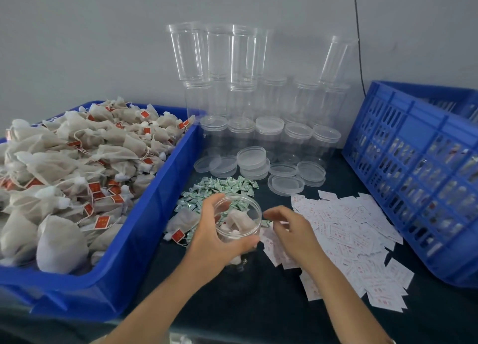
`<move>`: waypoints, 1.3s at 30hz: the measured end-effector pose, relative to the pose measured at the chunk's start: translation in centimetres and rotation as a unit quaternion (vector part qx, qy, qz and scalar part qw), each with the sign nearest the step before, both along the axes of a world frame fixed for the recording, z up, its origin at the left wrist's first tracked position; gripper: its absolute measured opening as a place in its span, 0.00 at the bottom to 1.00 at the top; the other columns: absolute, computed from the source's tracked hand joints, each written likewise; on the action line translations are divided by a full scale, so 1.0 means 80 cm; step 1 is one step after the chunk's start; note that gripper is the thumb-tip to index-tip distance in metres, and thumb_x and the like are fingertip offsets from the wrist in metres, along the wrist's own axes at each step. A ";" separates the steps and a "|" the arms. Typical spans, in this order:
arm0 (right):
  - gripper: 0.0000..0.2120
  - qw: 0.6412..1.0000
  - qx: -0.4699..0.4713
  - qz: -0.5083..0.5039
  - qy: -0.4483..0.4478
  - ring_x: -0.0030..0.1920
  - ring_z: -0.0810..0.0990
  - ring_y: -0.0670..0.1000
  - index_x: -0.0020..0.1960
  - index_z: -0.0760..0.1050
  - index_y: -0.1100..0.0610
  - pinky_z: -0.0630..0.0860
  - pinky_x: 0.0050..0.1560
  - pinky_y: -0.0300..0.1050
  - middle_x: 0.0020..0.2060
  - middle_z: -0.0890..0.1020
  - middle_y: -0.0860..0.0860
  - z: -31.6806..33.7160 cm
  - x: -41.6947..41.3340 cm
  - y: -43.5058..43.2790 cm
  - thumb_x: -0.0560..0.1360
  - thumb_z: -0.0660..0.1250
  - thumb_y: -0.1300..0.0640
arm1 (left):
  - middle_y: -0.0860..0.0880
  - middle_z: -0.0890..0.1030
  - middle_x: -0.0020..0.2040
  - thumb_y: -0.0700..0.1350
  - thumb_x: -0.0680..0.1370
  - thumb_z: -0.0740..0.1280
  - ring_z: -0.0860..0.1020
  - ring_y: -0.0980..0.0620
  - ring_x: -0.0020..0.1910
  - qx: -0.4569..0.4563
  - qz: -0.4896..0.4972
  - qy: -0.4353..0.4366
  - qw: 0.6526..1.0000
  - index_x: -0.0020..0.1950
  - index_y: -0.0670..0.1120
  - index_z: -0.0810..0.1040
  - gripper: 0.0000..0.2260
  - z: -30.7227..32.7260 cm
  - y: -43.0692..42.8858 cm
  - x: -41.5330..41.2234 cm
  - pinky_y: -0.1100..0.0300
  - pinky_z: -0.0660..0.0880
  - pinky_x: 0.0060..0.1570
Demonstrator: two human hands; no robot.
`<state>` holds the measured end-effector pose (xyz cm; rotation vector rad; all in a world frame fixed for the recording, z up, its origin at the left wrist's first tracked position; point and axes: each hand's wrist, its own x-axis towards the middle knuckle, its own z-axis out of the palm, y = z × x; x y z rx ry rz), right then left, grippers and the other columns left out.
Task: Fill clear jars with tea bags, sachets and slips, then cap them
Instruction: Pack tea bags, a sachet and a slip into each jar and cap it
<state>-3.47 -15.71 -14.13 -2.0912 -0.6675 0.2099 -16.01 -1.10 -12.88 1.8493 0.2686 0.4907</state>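
My left hand grips a clear jar by its rim; the jar stands open on the dark table with tea bags inside. Just right of the jar's mouth, my right hand hovers with its fingers curled over the edge of the white slips; whether it pinches anything I cannot tell. A pile of green-and-white sachets lies behind the jar. One loose tea bag with a red tag lies left of the jar. Loose clear lids lie behind the sachets.
A blue bin heaped with tea bags fills the left side. Several empty clear jars are stacked against the grey wall. A blue slotted crate holding filled jars leans at the right.
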 end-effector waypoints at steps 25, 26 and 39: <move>0.08 0.972 -0.033 0.008 -0.231 0.61 0.70 0.44 0.56 0.84 0.52 0.62 0.64 0.37 0.55 0.78 0.44 0.066 -0.039 0.022 0.77 0.71 0.55 | 0.60 0.70 0.65 0.49 0.62 0.78 0.68 0.67 0.64 -0.105 0.029 -0.063 0.992 0.67 0.59 0.62 0.39 -0.014 -0.040 0.026 0.75 0.70 0.53; 0.11 0.977 -0.037 0.021 -0.210 0.63 0.67 0.41 0.60 0.82 0.50 0.59 0.63 0.31 0.59 0.76 0.42 0.063 -0.037 0.018 0.79 0.69 0.53 | 0.61 0.70 0.64 0.50 0.62 0.78 0.68 0.68 0.64 -0.106 0.025 -0.062 0.992 0.67 0.60 0.62 0.38 -0.014 -0.039 0.026 0.75 0.70 0.53; 0.35 0.943 -0.312 0.050 -0.106 0.80 0.40 0.46 0.82 0.43 0.53 0.34 0.75 0.42 0.81 0.43 0.49 -0.040 -0.036 -0.045 0.83 0.51 0.39 | 0.58 0.71 0.64 0.40 0.65 0.80 0.70 0.66 0.63 -0.086 0.019 -0.071 0.994 0.70 0.55 0.63 0.40 -0.022 -0.033 0.025 0.76 0.68 0.56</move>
